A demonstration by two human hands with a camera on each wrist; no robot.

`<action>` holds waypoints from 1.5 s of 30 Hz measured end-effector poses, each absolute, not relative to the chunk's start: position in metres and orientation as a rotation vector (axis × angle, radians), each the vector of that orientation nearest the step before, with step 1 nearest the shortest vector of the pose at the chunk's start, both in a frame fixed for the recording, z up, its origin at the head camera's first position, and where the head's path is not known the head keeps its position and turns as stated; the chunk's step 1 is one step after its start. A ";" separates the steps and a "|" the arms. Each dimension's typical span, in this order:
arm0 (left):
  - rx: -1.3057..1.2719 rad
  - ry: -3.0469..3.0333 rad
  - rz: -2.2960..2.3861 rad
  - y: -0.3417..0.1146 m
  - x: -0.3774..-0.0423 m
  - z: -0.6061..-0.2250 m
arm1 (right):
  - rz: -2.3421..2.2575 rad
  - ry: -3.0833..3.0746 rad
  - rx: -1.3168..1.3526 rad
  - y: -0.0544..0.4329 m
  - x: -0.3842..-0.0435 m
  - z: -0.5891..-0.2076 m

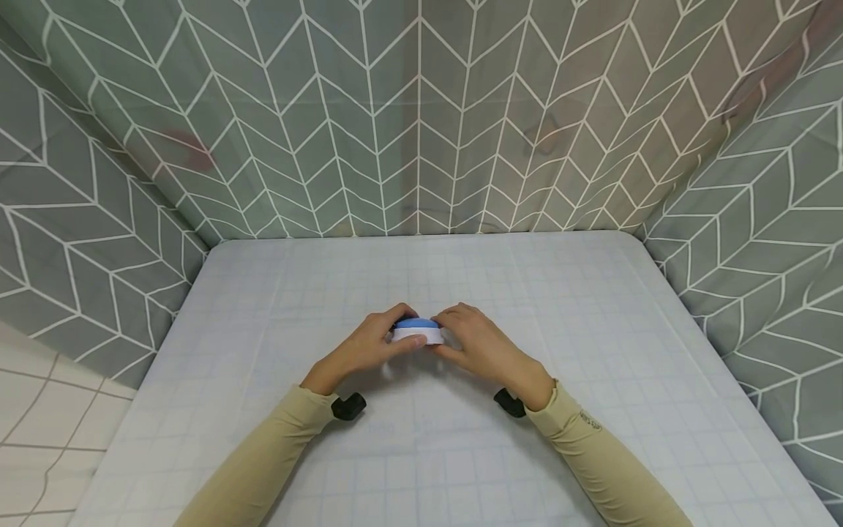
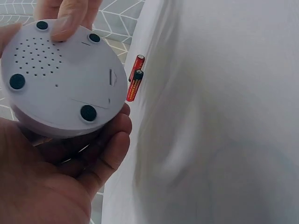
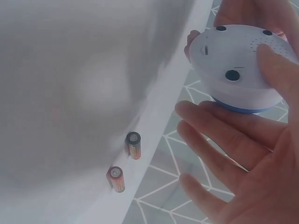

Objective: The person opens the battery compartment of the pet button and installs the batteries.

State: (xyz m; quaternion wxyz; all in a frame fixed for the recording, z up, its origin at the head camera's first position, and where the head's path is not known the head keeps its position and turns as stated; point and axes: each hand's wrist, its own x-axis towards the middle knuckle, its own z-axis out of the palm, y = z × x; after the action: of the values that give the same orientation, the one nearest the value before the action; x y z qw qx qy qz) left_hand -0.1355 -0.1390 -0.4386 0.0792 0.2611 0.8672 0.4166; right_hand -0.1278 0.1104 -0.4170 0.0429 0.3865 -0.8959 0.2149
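Observation:
A round white device with a blue top (image 1: pixel 416 323) is held level above the table between both hands. Its white underside (image 2: pixel 70 88) carries speaker holes, dark round feet and a small battery cover. My left hand (image 1: pixel 369 342) grips it from the left, fingers curled round its edge. From the right, my right hand (image 1: pixel 484 344) pinches it, the thumb (image 3: pixel 275 65) on the speaker holes; some other fingers spread off it. Two red-and-black batteries, one (image 3: pixel 134 145) and another (image 3: pixel 117 179), lie on the table beyond; the head view hides them.
A white, faintly checked cloth covers the table (image 1: pixel 421 454). Grey curtains with white zigzag lines (image 1: pixel 421 117) hang behind it and at both sides. Pale floor tiles (image 1: pixel 53 424) show at the left. Each wrist wears a small black camera (image 1: pixel 349 406).

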 end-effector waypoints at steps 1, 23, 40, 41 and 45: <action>0.777 2.584 1.255 -0.139 -0.136 -0.439 | 0.662 -2.738 1.178 0.110 -0.128 -0.417; 0.765 2.550 1.270 -0.136 -0.135 -0.439 | 0.661 -2.737 1.097 0.108 -0.127 -0.416; 0.799 2.483 1.319 -0.135 -0.135 -0.443 | 0.676 -2.781 1.092 0.107 -0.126 -0.415; 0.801 2.490 1.317 -0.135 -0.134 -0.443 | 0.683 -2.785 1.092 0.107 -0.125 -0.415; 0.816 2.504 1.321 -0.135 -0.133 -0.443 | 0.712 -2.793 1.090 0.106 -0.125 -0.416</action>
State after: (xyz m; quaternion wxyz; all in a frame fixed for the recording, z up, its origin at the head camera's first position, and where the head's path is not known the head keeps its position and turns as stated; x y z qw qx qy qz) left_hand -0.1334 -0.1351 -0.4435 0.0974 0.2756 0.8459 0.4461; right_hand -0.1253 0.1060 -0.4163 0.0298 0.3535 -0.9060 0.2311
